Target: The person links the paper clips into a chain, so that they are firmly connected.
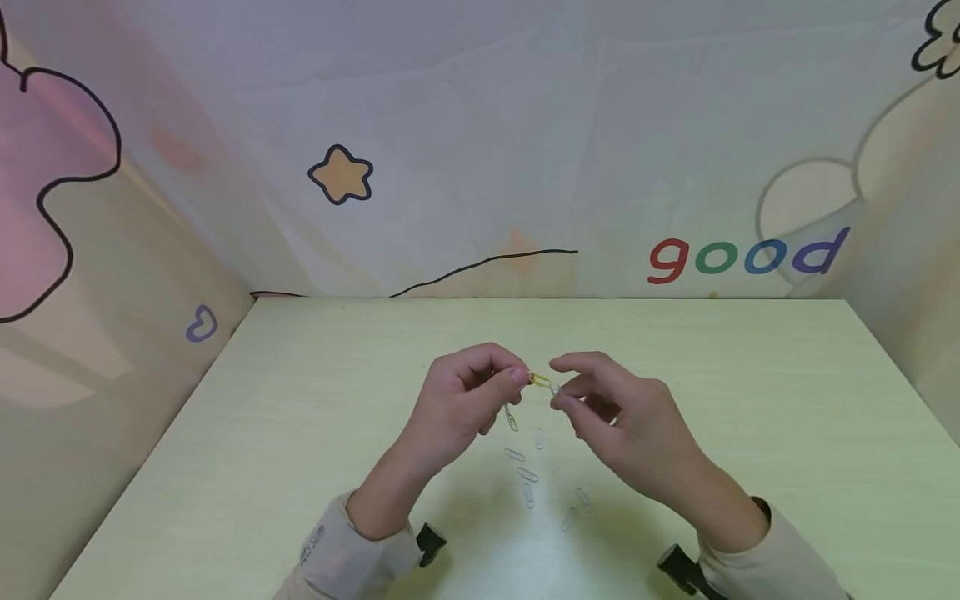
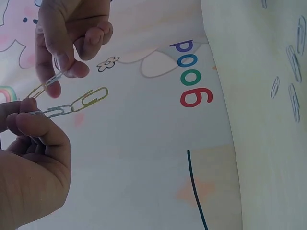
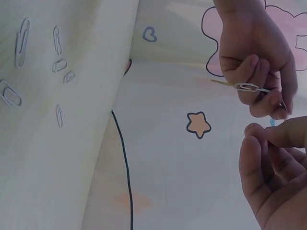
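My left hand (image 1: 468,392) pinches a short chain of paper clips between thumb and forefinger. A yellow paper clip (image 1: 538,380) reaches from those fingertips toward the right hand (image 1: 630,421). At its far end is a silver paper clip (image 2: 53,78), which my right thumb and fingertips pinch; whether the two clips are fully linked cannot be made out. From the left hand hangs the other part of the chain, a silver paper clip (image 2: 58,111) joined to a yellow paper clip (image 2: 93,97). The left fingers hide where the two parts meet.
Several loose silver paper clips (image 1: 527,475) lie scattered on the pale table (image 1: 315,467) below and nearer than the hands. Behind the table stands a printed backdrop (image 1: 465,125) with a star and the word "good".
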The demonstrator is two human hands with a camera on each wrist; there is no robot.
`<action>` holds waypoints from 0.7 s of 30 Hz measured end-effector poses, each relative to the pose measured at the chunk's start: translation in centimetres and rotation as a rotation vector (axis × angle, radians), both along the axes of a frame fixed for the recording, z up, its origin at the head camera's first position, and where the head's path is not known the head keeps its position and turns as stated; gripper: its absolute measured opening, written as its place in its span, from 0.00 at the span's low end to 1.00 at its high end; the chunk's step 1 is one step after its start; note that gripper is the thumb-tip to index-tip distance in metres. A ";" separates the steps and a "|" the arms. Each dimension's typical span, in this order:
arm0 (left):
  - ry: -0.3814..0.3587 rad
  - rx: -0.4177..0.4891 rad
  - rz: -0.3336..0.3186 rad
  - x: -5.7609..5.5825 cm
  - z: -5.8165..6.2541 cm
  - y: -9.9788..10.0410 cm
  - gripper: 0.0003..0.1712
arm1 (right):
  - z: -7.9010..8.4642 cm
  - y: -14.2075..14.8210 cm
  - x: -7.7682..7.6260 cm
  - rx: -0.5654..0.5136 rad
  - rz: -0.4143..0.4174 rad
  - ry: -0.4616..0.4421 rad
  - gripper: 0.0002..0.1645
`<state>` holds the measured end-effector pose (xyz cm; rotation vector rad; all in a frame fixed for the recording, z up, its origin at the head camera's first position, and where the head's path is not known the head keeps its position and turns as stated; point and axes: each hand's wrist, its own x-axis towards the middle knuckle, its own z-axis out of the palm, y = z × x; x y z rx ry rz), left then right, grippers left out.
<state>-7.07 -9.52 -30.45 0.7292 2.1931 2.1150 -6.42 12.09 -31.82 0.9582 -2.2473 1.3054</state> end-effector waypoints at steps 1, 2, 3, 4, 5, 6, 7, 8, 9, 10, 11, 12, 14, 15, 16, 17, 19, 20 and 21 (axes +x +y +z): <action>0.001 -0.010 0.001 -0.1 0.0 -0.1 0.07 | 0.2 0.2 0.0 0.004 -0.012 -0.004 0.25; -0.001 -0.020 0.003 -0.1 0.0 -0.2 0.07 | 0.4 0.4 0.0 0.005 -0.025 -0.009 0.24; -0.003 -0.030 0.003 -0.2 0.0 -0.3 0.07 | 0.6 0.6 0.1 0.004 -0.039 -0.012 0.24; -0.007 -0.042 0.002 -0.3 0.0 -0.4 0.07 | 0.8 0.8 0.1 0.002 -0.054 -0.019 0.24; -0.013 -0.053 0.000 -0.3 0.0 -0.5 0.07 | 1.0 1.0 0.1 -0.002 -0.066 -0.029 0.23; -0.020 -0.065 -0.005 -0.3 0.0 -0.5 0.07 | 1.2 1.2 0.2 -0.009 -0.076 -0.042 0.23; -0.029 -0.076 -0.013 -0.3 0.0 -0.6 0.07 | 1.4 1.3 0.2 -0.015 -0.085 -0.054 0.23; -0.039 -0.086 -0.019 -0.3 0.0 -0.6 0.07 | 1.6 1.5 0.3 -0.021 -0.093 -0.064 0.23; -0.048 -0.097 -0.028 -0.3 0.0 -0.6 0.07 | 1.8 1.6 0.3 -0.027 -0.098 -0.072 0.22; -0.057 -0.110 -0.037 -0.3 0.0 -0.6 0.07 | 1.9 1.7 0.4 -0.033 -0.102 -0.079 0.22; -0.067 -0.123 -0.048 -0.3 0.0 -0.6 0.07 | 2.0 1.8 0.4 -0.037 -0.105 -0.083 0.22; -0.076 -0.139 -0.059 -0.3 0.0 -0.6 0.07 | 2.1 1.8 0.4 -0.040 -0.107 -0.084 0.22; -0.092 -0.172 -0.081 -0.3 0.0 -0.6 0.07 | 2.2 1.9 0.4 -0.043 -0.112 -0.081 0.22; -0.099 -0.186 -0.095 -0.4 -0.1 -0.6 0.07 | 2.2 2.0 0.5 -0.045 -0.112 -0.083 0.22; -0.106 -0.195 -0.113 -0.4 -0.1 -0.6 0.08 | 2.2 2.0 0.5 -0.044 -0.111 -0.084 0.22; -0.108 -0.203 -0.130 -0.5 -0.2 -0.6 0.08 | 2.2 1.9 0.5 -0.041 -0.108 -0.087 0.22; -0.110 -0.213 -0.161 -0.5 -0.3 -0.4 0.10 | 2.1 1.8 0.6 -0.030 -0.101 -0.090 0.22; -0.108 -0.210 -0.175 -0.5 -0.4 -0.2 0.11 | 2.1 1.7 0.7 -0.023 -0.097 -0.091 0.22; -0.105 -0.206 -0.187 -0.5 -0.5 -0.1 0.12 | 2.1 1.7 0.7 -0.014 -0.091 -0.091 0.22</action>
